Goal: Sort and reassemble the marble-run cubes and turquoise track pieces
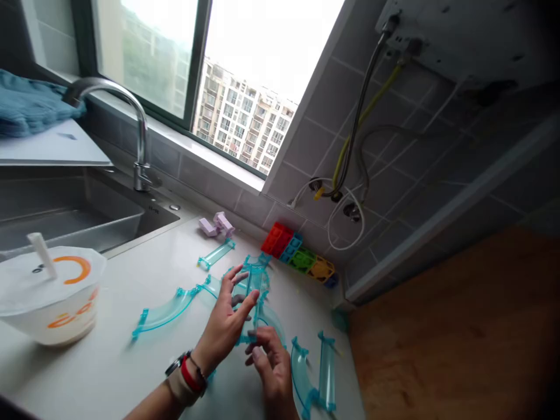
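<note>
My left hand (225,321), with a watch and bracelets at the wrist, is closed round a straight, see-through blue track piece (254,283), thumb in front and fingers behind. At the near end of that piece, the curled fingers of my right hand (273,359) grip its edge. More see-through blue pieces lie behind and under the hands, partly hidden, so I cannot tell whether they join the held one. A curved track piece (168,315) rests to the left. Right of my right hand lie another curved piece (301,373) and a straight piece (326,373).
A lidded cup with a straw (52,303) stands at the left, near the sink (100,201) and tap (142,140). Pink blocks (219,224) and a row of red, blue, green and yellow blocks (301,254) sit along the wall. A short straight track (216,255) lies behind the hands.
</note>
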Demonstrator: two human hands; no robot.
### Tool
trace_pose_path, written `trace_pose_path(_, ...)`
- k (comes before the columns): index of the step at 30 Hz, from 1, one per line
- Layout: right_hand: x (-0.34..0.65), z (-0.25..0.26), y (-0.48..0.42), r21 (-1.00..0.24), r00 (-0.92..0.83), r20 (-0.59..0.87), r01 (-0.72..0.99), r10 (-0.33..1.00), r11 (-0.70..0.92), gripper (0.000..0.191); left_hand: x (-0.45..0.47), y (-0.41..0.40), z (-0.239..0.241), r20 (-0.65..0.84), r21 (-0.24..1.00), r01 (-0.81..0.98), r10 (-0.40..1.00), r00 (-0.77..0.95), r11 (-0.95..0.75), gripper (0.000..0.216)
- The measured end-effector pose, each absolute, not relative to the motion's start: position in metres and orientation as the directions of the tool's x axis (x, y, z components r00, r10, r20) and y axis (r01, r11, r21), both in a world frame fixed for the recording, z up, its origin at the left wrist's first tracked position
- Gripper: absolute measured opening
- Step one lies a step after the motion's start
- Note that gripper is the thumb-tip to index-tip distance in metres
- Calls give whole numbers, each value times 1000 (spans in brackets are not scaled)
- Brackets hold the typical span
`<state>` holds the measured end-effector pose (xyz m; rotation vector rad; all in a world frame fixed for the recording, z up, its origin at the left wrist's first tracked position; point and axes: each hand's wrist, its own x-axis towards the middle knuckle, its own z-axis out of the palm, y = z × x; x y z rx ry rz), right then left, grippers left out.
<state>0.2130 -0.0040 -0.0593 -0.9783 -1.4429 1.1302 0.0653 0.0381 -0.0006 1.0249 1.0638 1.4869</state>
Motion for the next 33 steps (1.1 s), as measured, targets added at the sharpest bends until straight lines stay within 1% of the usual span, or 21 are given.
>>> trace_pose_path(3,216,-54,2,-979,-118,184,65,976,193,36,67,38,-6,142,953,-249,981,-131,-172,65)
trace_pose_path(7,215,-34,12,-983,-38,153,94,987,156,53,73,35,-10,258,935,-205,952,-167,-289,54)
trace_pose_path(10,214,-11,19,-980,-79,126,148,989,137,49,75,31,-10,317,921,-197,940,-126,-337,49)
trace_pose_path(12,216,4,22,-966,-130,115,215,985,142,44,74,27,-9,319,914,-239,944,-80,-329,52)
trace_pose_path(14,220,14,26,-943,-178,116,288,977,165,43,73,24,-8,313,909,-283,950,-19,-305,56)
trace_pose_path(17,236,23,37,-908,-159,121,380,980,173,56,70,22,-7,353,909,-254,935,47,-330,54)
trace_pose_path(19,253,28,54,-864,-124,125,474,984,170,65,68,22,-7,390,910,-165,921,23,-381,50)
trace_pose_path(20,264,32,65,-823,-134,123,540,983,177,65,67,23,-8,396,912,-115,918,-3,-393,48)
trace_pose_path(21,274,35,78,-742,-182,92,643,979,190,63,66,24,-8,389,918,-75,921,-30,-390,46)
trace_pose_path(24,305,44,122,-618,-208,4,768,978,166,49,64,28,-12,332,942,-22,940,-78,-334,41)
trace_pose_path(27,331,51,167,-431,-197,-114,893,974,130,35,63,31,-17,304,952,-8,950,-71,-305,39)
trace_pose_path(28,339,53,181,-364,-189,-155,923,970,122,31,64,32,-19,308,951,2,949,-66,-309,39)
trace_pose_path(30,353,56,205,-251,-179,-232,961,956,118,31,65,33,-22,319,948,22,946,-54,-318,37)
trace_pose_path(33,371,56,233,-135,-168,-314,982,934,131,34,66,33,-25,317,948,37,948,-32,-316,34)
